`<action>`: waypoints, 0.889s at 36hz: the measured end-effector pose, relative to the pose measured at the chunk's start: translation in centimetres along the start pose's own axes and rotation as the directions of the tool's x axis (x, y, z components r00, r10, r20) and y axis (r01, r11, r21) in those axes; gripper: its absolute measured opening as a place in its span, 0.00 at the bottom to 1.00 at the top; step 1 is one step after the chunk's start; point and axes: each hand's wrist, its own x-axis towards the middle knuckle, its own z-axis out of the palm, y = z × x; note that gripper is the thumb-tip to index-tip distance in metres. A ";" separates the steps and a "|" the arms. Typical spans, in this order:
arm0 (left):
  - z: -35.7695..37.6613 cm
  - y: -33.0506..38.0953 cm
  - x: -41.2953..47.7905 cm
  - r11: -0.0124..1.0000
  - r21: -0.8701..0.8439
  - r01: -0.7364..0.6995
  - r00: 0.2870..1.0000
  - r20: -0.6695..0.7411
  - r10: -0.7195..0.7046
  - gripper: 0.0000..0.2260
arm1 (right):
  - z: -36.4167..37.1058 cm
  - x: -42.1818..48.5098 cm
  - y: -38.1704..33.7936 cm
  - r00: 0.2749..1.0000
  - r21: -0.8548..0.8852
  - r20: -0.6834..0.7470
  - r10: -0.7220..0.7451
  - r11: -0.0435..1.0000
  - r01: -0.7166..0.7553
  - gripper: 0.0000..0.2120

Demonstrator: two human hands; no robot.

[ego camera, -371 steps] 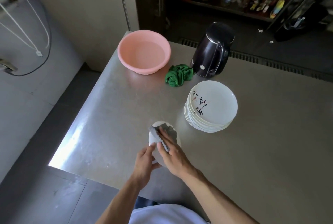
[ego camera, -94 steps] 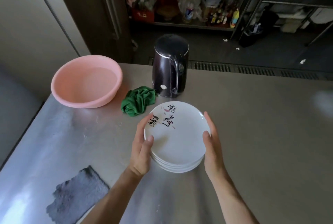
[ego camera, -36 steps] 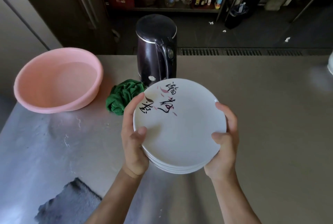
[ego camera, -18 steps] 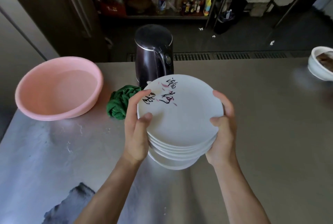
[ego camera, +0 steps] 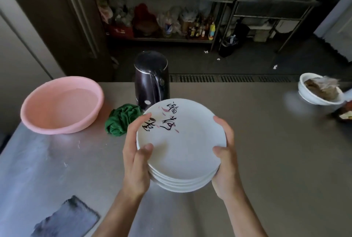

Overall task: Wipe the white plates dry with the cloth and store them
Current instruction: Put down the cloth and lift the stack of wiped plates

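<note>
A stack of several white plates [ego camera: 182, 149] hangs above the steel table [ego camera: 276, 151], the top plate marked with black brush characters and pink petals. My left hand [ego camera: 136, 156] grips the stack's left rim, thumb on top and fingers underneath. My right hand [ego camera: 225, 156] grips the right rim the same way. The grey wiping cloth [ego camera: 66, 219] lies flat on the table at the near left, apart from both hands.
A pink basin [ego camera: 61, 105] holding water stands at the far left. A crumpled green cloth [ego camera: 122, 119] and a dark kettle [ego camera: 151, 79] sit behind the stack. A white bowl [ego camera: 318, 92] with food is at the far right. Metal shelving [ego camera: 162, 17] stands beyond the table.
Both hands took the plate stack by its sides and lifted it off the table toward me. The grey cloth was left lying on the table. The view tilted up.
</note>
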 end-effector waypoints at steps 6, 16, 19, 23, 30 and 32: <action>4.5 2.0 -2.8 0.997 -0.075 -0.018 0.996 -0.094 0.011 0.25 | -5.7 -0.8 -3.2 0.982 -0.155 0.189 -0.009 0.987 0.039 0.36; 10.9 3.5 -10.3 1.000 -0.018 0.014 0.980 -0.200 -0.017 0.26 | -13.5 -3.7 -4.7 0.943 -0.165 0.333 -0.023 0.983 0.082 0.33; 11.6 3.9 -12.3 0.999 0.009 0.035 0.989 -0.145 -0.033 0.26 | -15.1 -5.1 -3.9 0.944 -0.160 0.330 0.001 0.986 0.055 0.34; 11.8 4.6 -15.1 0.997 0.022 0.072 0.992 -0.108 -0.069 0.27 | -16.4 -6.7 -2.7 0.943 -0.113 0.331 0.045 0.994 -0.007 0.35; 10.1 5.0 -19.6 0.992 0.054 0.118 0.988 -0.104 -0.112 0.30 | -16.5 -10.2 -0.8 0.932 -0.045 0.345 0.107 0.994 -0.098 0.36; 9.3 5.0 -20.9 0.991 0.064 0.119 0.989 -0.101 -0.112 0.29 | -16.1 -11.4 0.0 0.931 -0.034 0.347 0.117 0.993 -0.112 0.36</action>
